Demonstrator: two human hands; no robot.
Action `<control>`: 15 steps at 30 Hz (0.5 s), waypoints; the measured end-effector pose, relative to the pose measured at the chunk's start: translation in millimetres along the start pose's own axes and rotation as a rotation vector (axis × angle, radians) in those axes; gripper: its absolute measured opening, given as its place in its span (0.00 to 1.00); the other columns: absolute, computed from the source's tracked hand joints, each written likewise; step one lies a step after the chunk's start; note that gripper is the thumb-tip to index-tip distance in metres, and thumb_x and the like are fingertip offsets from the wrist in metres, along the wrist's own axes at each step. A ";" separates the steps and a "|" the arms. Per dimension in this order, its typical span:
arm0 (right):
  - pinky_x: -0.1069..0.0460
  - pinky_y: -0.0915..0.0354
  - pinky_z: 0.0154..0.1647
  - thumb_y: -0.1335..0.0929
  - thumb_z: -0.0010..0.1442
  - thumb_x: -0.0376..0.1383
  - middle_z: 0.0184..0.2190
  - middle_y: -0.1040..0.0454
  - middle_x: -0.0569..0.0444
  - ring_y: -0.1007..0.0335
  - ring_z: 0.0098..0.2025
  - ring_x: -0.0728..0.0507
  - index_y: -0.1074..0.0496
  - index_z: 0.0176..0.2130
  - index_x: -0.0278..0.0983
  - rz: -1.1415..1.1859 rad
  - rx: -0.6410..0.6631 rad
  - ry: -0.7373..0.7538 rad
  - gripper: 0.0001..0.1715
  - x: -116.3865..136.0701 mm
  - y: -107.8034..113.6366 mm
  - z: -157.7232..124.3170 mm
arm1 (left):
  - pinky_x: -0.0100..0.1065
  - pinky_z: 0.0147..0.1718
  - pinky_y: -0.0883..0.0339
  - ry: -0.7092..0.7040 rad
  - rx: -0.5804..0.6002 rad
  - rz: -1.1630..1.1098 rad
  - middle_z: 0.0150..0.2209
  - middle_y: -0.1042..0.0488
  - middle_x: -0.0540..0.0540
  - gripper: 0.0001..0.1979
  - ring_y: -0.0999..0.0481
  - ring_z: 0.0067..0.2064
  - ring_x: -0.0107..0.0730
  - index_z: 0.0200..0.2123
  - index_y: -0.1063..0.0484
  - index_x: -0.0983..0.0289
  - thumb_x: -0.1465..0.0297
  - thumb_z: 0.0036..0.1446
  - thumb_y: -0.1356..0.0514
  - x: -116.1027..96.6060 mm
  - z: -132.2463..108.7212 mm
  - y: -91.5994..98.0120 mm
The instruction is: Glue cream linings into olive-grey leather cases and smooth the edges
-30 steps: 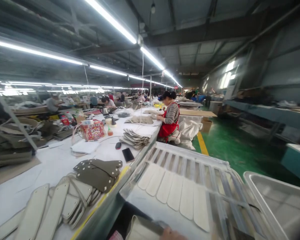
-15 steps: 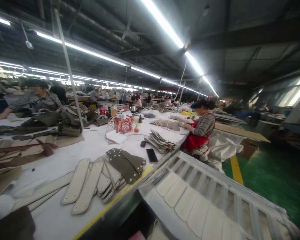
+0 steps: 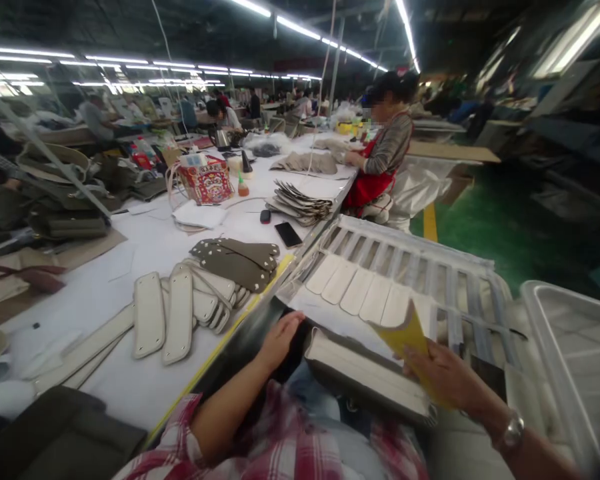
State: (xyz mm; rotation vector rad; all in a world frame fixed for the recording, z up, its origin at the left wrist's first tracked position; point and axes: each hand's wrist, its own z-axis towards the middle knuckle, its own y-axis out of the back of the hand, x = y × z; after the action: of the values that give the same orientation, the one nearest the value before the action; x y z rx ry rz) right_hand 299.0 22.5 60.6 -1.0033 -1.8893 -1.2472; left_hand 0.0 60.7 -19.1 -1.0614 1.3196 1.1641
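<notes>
My right hand (image 3: pixel 447 373) grips a curled yellow sheet (image 3: pixel 405 337) above a dark grey and cream bag body (image 3: pixel 373 377), which lies across my lap. Fingers stretched out, my left hand (image 3: pixel 281 339) is beside the left end of the bag body, at the black front of the table; whether it touches the bag I cannot tell. Just beyond, a row of cream padded panels (image 3: pixel 343 287) lies on a plastic-covered rack (image 3: pixel 400 250). To the left, cream straps with rivets (image 3: pixel 149 313) lie near dark grey riveted pieces (image 3: pixel 237 260) on the table.
The white table (image 3: pixel 130 260) has a yellow-taped edge (image 3: pixel 215 340). A phone (image 3: pixel 288 235), a stack of panels (image 3: pixel 303 202), a patterned bag (image 3: pixel 207 180) and a small glue bottle (image 3: pixel 243 186) stand farther back. A co-worker in a red apron (image 3: pixel 367 187) sits ahead. A clear plastic bin (image 3: pixel 570 360) is at right.
My view has tilted down. Both my hands, the yellow sheet and the bag body on my lap have come into sight, along with the plastic bin at right.
</notes>
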 end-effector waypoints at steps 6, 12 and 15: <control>0.52 0.35 0.26 0.33 0.49 0.48 0.28 0.28 0.51 0.33 0.25 0.48 0.36 0.37 0.34 -0.236 0.666 -0.210 0.23 32.7 5.8 52.7 | 0.39 0.52 0.42 0.170 0.093 -0.332 0.48 0.28 0.57 0.29 0.31 0.50 0.39 0.48 0.30 0.65 0.51 0.61 0.59 41.5 2.3 -26.1; 0.48 0.38 0.36 0.35 0.52 0.41 0.38 0.26 0.47 0.30 0.38 0.40 0.34 0.45 0.36 -0.761 0.598 -0.009 0.21 39.1 -6.4 90.2 | 0.37 0.48 0.40 0.150 0.109 -0.271 0.39 0.26 0.54 0.31 0.30 0.43 0.37 0.45 0.30 0.65 0.51 0.62 0.64 35.2 -2.1 -44.0; 0.48 0.40 0.35 0.39 0.58 0.47 0.36 0.26 0.48 0.30 0.38 0.39 0.31 0.44 0.40 -0.884 0.560 0.094 0.19 36.7 -19.4 103.9 | 0.38 0.49 0.41 0.216 0.109 -0.274 0.39 0.27 0.55 0.33 0.30 0.43 0.38 0.44 0.30 0.65 0.50 0.61 0.65 30.0 -1.6 -41.7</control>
State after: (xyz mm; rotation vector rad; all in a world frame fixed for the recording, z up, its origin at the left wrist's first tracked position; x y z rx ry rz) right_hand 253.1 123.8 48.1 0.2265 -2.4881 -1.0363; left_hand 38.8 53.8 -52.2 -1.2688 1.3369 0.7824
